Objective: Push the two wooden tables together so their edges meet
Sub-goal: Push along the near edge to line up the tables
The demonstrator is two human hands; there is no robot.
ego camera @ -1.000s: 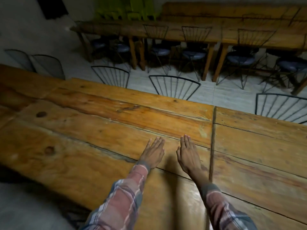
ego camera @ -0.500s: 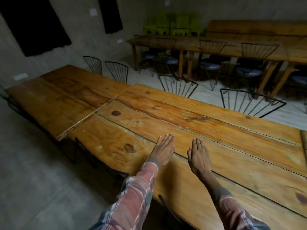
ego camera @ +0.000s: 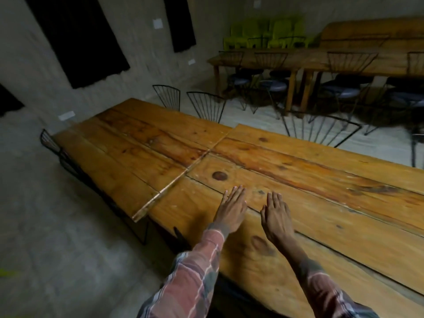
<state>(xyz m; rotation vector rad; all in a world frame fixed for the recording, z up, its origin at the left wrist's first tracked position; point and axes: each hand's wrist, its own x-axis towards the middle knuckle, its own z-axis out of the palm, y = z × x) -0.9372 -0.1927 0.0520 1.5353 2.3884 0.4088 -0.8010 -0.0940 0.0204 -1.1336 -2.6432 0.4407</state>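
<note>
Two long wooden tables stand end to end. The near table runs off to the right and the far-left table reaches toward the wall. Their ends touch along a diagonal seam, with the left table's near corner sticking out a little. My left hand lies flat, palm down, on the near table, a short way right of the seam. My right hand rests flat beside it, fingers together. Neither hand holds anything.
Wire-backed chairs line the tables' far side, and one more chair stands at the left table's near side. Another row of wooden tables with cushioned chairs fills the back right. Green plastic chairs stand against the wall. Grey floor lies on my left.
My view has swung left, from the right-hand table seam to the seam with the left table. Both hands have slid left along the tabletop, staying flat.
</note>
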